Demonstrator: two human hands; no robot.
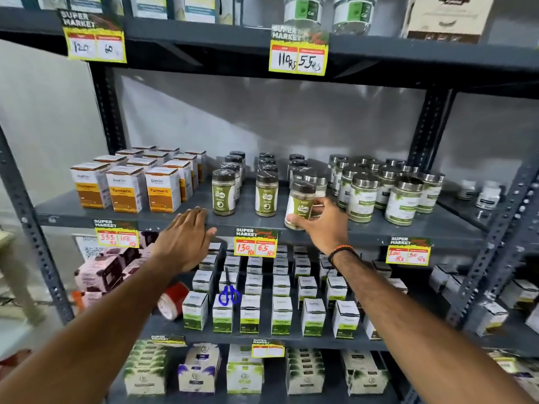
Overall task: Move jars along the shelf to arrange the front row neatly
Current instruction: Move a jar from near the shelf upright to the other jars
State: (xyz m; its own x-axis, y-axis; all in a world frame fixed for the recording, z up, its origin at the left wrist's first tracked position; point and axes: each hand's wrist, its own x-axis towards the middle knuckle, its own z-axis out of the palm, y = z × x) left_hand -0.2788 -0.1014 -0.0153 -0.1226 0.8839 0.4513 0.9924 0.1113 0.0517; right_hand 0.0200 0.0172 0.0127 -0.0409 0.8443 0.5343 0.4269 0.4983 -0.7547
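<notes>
Two dark-capped clear plastic spice jars with green labels (224, 192) stand upright near the front edge of the grey metal shelf (408, 225), one (266, 193) a little right of the other, each heading a file of like jars running toward the back. A third such jar (300, 204) is in the right hand (323, 225): fingers wrapped round its lower body, thumb across the front. It leans left at the top. Its base sits at or just over the front lip; whether it touches the shelf I cannot tell.

Left hand (185, 239): flat, fingers spread, holding nothing, fingertips on the front edge between the orange-and-white turmeric cartons (162, 189) and the first jar.

Risks, as I judge them:
- Held jar is tilted and right at the lip. A loosened grip would likely send it off the front, onto the white-and-green boxes (281, 314) on the shelf below.
- Set down while leaning, it may rock and topple.
- Just right of the hand stand steel-lidded glass jars with green-and-white labels (363, 196), tightly clustered. Knuckles or wrist swinging right could knock the nearest one, and glass against glass may chip.
- Pushing it back too hard could shunt the file behind it.
- Blue-handled scissors (229, 293) lie on the lower boxes; anything falling could strike them.
</notes>
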